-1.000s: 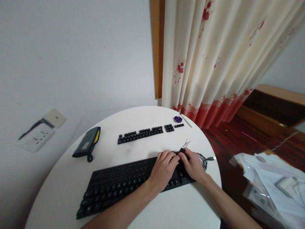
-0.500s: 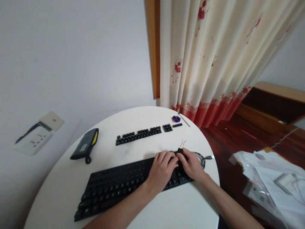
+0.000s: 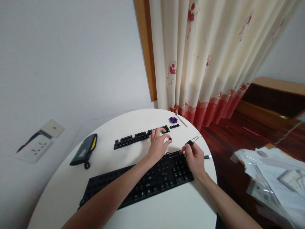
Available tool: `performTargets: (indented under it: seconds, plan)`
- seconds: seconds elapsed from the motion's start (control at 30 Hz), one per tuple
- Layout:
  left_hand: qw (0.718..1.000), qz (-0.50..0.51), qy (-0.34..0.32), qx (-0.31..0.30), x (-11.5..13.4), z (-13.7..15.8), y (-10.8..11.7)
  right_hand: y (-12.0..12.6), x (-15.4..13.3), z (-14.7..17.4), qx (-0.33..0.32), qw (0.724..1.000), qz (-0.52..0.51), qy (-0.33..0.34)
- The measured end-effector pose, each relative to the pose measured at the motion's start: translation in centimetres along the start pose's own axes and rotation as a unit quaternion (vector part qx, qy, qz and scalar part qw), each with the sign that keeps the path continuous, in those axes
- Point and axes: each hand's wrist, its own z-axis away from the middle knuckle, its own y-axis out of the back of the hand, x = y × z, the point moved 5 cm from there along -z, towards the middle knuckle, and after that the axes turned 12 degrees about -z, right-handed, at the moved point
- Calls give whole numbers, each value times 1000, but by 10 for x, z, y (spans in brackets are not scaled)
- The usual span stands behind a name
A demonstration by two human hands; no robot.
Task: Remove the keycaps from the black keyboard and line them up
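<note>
Keycaps, small, black and loose, lie in a row [image 3: 139, 136] under our left hand [image 3: 157, 144], whose spread fingers touch its end and clamp nothing. Our right hand [image 3: 194, 157] pinches a black wire keycap puller [image 3: 190, 142] just beyond the black keyboard [image 3: 143, 181] on the desk [image 3: 181, 206] — we should pick one cap cleanly, leaving its neighbours unmoved.

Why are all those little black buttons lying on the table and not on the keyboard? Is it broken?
It looks taken apart, not clearly broken. Rows of loose keycaps lie on the white table, apart from the keyboard. The left hand rests on them; the right hand pinches a small black puller.
</note>
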Motion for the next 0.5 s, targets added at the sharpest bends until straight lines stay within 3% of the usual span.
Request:
performTargets:
  seconds: [0.13, 0.27, 0.5]
  plan:
    - [999, -40, -7, -27, 7, -38, -42, -1, -1, 0, -11, 1000, 17, 18]
    - [996, -65, 3, -55, 7, -52, -73, -2, -2, 1, -23, 998, 39, 37]
    - [996, -83, 34, -28, -2, -53, -83, -4, -3, 2, -46, 997, 39, 55]
